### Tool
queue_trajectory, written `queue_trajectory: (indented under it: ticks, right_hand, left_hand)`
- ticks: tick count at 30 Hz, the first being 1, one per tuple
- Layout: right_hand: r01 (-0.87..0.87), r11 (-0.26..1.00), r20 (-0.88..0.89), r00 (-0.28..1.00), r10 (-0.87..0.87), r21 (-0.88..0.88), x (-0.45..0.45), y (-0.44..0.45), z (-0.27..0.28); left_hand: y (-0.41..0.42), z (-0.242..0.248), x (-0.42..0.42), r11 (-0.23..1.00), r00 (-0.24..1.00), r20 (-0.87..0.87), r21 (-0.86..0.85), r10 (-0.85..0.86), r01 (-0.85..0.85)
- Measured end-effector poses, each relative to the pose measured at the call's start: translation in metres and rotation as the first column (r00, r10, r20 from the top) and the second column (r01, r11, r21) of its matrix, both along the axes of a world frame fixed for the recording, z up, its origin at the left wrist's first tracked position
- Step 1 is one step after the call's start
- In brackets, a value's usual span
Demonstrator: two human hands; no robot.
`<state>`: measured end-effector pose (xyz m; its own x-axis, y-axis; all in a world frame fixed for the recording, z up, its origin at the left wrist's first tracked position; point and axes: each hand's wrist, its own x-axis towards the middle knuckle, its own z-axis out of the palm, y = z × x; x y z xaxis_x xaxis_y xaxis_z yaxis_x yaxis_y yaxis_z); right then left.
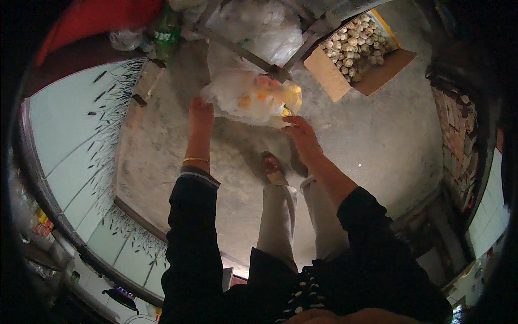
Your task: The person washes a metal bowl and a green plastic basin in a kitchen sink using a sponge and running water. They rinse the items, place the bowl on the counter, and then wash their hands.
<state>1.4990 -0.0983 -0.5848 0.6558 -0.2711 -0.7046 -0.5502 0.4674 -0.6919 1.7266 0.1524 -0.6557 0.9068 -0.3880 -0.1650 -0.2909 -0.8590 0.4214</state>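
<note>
A translucent plastic bag with red, orange and yellow colours showing stretches between my two hands above the concrete floor. The closed fingers of my left hand grip its left edge. My right hand is just below the bag's right end, fingers bent and partly spread; whether they touch the plastic cannot be told. The bag's contents are blurred.
Dark metal bars cross close behind the bag, with pale plastic bags beyond. A cardboard box of garlic-like bulbs stands at upper right. A green plastic bottle is at upper left. My foot is below.
</note>
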Motion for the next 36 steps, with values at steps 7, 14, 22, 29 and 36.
queue_trajectory:
  ticks: [7,14,22,29,36]
  right_hand:
    - [0.059,0.936,0.055,0.998,-0.043,-0.347,-0.055,-0.015,-0.019]
    - [0.052,0.99,-0.175,0.984,-0.029,0.129,-0.159,-0.062,0.076]
    - [0.335,0.934,-0.295,0.911,-0.287,0.127,-0.328,-0.092,0.255]
    - [0.659,0.749,-0.14,0.737,-0.661,-0.067,-0.428,-0.048,0.401]
    - [0.817,0.567,-0.098,0.559,-0.823,-0.103,-0.521,0.098,0.491]
  left_hand:
    - [-0.036,0.07,-0.045,0.944,0.958,-0.126,-0.177,0.258,-0.277]
    - [0.007,0.145,-0.155,0.999,0.93,-0.365,-0.015,0.039,-0.048]
    - [0.065,0.292,-0.278,0.997,0.805,-0.588,-0.033,-0.075,0.069]
    - [-0.002,0.422,-0.256,0.997,0.477,-0.879,0.04,0.004,0.066]
    - [-0.077,0.42,-0.194,0.857,0.604,-0.612,-0.302,-0.51,0.418]
